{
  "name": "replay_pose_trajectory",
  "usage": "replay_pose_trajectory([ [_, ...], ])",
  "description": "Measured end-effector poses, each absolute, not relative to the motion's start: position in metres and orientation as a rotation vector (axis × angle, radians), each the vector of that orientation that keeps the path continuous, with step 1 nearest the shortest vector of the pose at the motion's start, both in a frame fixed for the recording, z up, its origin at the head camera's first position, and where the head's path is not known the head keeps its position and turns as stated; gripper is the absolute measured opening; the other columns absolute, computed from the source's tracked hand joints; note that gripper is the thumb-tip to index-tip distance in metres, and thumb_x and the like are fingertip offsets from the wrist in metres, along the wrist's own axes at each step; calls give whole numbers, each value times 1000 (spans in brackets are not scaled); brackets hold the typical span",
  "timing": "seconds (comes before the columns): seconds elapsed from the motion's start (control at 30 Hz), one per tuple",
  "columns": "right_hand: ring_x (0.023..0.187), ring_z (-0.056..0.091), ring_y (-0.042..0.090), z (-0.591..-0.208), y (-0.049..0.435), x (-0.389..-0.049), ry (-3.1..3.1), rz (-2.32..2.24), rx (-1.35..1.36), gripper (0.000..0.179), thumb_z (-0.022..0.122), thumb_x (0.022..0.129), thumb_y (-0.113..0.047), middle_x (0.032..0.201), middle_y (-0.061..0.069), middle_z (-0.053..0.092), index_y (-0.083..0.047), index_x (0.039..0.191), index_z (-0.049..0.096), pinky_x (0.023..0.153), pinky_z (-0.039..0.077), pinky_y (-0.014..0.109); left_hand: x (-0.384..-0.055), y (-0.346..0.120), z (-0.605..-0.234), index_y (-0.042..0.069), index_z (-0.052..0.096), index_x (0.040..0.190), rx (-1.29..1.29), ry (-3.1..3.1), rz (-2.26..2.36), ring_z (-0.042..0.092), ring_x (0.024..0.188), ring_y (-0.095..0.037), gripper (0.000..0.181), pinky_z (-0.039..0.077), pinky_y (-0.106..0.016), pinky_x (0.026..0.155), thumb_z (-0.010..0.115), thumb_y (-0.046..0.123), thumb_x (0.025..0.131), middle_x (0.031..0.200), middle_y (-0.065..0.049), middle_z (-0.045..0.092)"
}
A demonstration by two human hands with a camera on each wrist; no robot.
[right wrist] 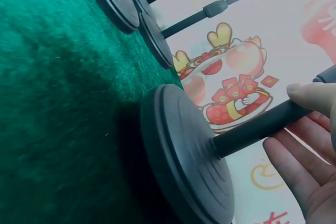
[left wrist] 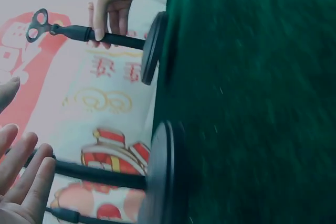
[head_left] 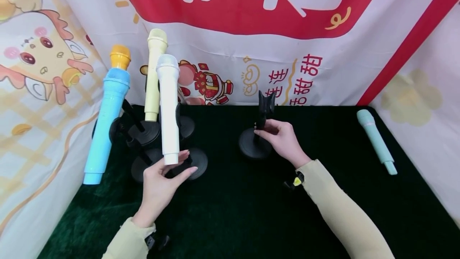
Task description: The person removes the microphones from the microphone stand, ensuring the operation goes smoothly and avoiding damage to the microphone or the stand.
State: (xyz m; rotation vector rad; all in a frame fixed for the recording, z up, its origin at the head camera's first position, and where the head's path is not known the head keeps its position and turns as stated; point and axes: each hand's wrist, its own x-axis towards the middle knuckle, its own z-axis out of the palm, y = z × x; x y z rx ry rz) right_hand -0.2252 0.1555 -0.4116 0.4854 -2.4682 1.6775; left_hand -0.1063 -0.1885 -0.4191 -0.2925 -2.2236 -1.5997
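Dark green velvety tabletop (head_left: 230, 219), red-and-white printed cloth (head_left: 230, 47) behind. Pinches black round-based stand (head_left: 251, 145) by its post (right wrist: 252, 135) between thumb and fingers of right hand (head_left: 282, 137). Holds it upright mid-table, well left of mint-green stick-shaped microphone (head_left: 377, 141) lying far right. Spreads left hand (head_left: 159, 183), released, thumb well parted from fingers, just beside lower end of white stick-shaped microphone (head_left: 169, 107); cannot tell whether touching. Near it at left: pale yellow microphone (head_left: 153, 75), light blue microphone (head_left: 108, 119), orange microphone head (head_left: 120, 56), more black stands (head_left: 145, 133).
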Motion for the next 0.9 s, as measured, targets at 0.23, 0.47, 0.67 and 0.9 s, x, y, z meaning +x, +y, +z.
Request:
replay_pose_trajectory([
  [0.23, 96, 70, 16, -420, 132, -260, -2415, 1711, 498, 24, 79, 93, -23, 103, 0, 75, -8, 112, 76, 86, 57, 36, -109, -211, -432, 14, 75, 113, -94, -2275, -1423, 70, 100, -10, 34, 56, -22, 86, 88, 20, 82, 109, 5, 73],
  [0.47, 94, 70, 16, -420, 113, -289, -2390, 1683, 517, 21, 78, 94, -20, 100, 1, 75, -7, 109, 76, 84, 57, 35, -117, -217, -435, 15, 70, 122, 0, -2308, -1377, 68, 104, -12, 45, 54, -19, 88, 87, 30, 83, 119, 4, 70],
  [0.67, 93, 68, 15, -422, 102, -309, -2448, 1636, 469, 21, 77, 95, -19, 99, 1, 74, -6, 111, 76, 85, 56, 36, -123, -209, -431, 14, 65, 128, -56, -2310, -1488, 67, 109, -16, 52, 53, -20, 91, 87, 32, 84, 124, 1, 67],
  [0.9, 97, 69, 16, -422, 89, -323, -2475, 1655, 461, 20, 75, 95, -14, 103, 6, 75, -5, 113, 75, 90, 55, 35, -133, -201, -425, 12, 64, 127, -165, -2236, -1527, 66, 99, -16, 50, 54, -19, 83, 88, 23, 84, 121, 0, 68],
])
